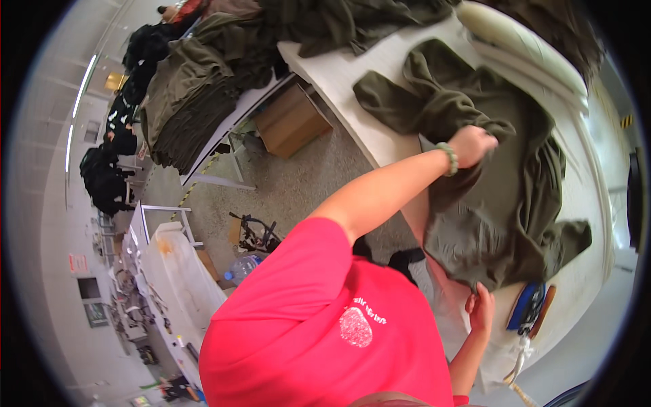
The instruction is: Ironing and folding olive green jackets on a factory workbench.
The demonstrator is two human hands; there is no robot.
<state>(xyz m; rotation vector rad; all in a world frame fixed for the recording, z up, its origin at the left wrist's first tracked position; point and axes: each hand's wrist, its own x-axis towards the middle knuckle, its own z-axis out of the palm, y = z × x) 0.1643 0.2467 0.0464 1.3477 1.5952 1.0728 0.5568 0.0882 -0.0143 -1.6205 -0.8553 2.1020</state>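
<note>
An olive-green long-sleeved garment [468,227] lies spread and partly bunched across a pale padded table [593,271]. My left hand [471,146], with a beaded bracelet at the wrist, is closed on a bunched fold in its upper part. At the garment's near lower edge, my right hand [480,308] pinches the cloth between thumb and fingers. One sleeve stretches toward the table's left side, and another part sticks out to the right, close to a blue object beside a brown strip [542,311].
A cream padded board [522,47] runs along the table's far side. Stacked olive garments [193,102] rest on another table at upper left, above a cardboard box [295,122] on the floor. A water bottle [242,270] stands left of me. Several people work along the left wall.
</note>
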